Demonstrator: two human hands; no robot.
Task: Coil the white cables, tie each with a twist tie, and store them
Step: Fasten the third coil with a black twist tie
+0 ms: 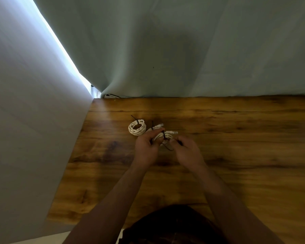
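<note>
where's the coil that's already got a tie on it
In the head view, the tied coil lies on the wooden table, left of centre, just beyond the left hand and left of the second coil it grips.

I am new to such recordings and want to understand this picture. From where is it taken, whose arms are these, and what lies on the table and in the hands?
There is no machine here: a person works with bare hands. The one picture comes from a camera worn on the head, looking down. On the wooden table lies a finished coil of white cable, bound by a dark tie. The left hand grips a second coil; the right hand pinches the black twist tie wrapped round it.
</note>
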